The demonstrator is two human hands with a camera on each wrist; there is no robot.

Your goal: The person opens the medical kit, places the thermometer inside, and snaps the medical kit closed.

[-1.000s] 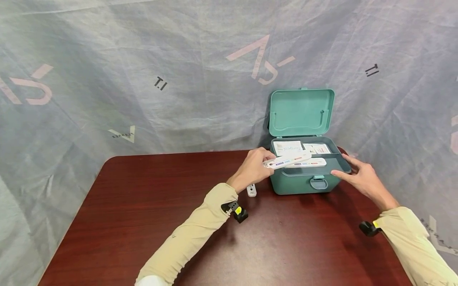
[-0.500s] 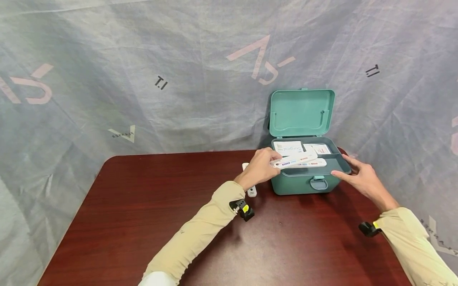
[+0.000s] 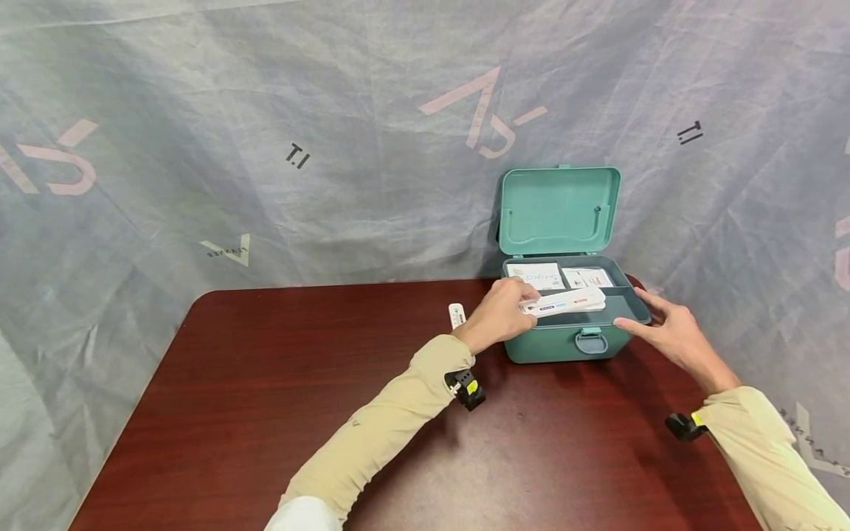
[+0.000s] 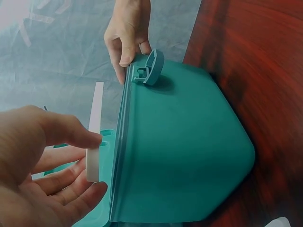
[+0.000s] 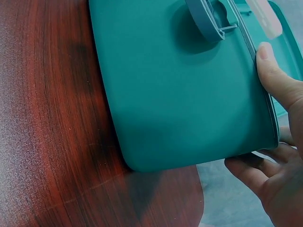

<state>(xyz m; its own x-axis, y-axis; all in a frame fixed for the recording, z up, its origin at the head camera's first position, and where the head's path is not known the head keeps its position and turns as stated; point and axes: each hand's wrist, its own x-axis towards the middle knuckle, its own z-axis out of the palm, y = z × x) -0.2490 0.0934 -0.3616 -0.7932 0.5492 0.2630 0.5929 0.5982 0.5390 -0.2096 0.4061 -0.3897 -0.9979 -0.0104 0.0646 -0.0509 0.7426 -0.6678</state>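
Note:
My left hand (image 3: 498, 316) pinches one end of a long, flat white stick with coloured print (image 3: 563, 303), resembling a test cassette. This stick reaches over the front compartment of a teal storage box (image 3: 550, 345). A second white stick lies under it, mostly hidden. In the left wrist view, the thumb presses the held white stick (image 4: 93, 163) against the fingers. My right hand (image 3: 676, 333) grips the box's right front corner. Its thumb (image 5: 271, 71) lies at the front rim, and the other fingers are against the right side.
The box's lid (image 3: 559, 210) stands raised at the back. A packet marked "Surgical" (image 3: 536, 276) and a smaller packet (image 3: 588, 277) fill the rear compartments. Left of the box, another white stick (image 3: 456, 315) lies on the brown table (image 3: 319, 383), partly behind my left arm. A grey curtain hangs behind.
My left hand has moved right with the white stick, bringing it lower over the front compartment and almost in line with the one beneath. My right hand has stayed on the box corner.

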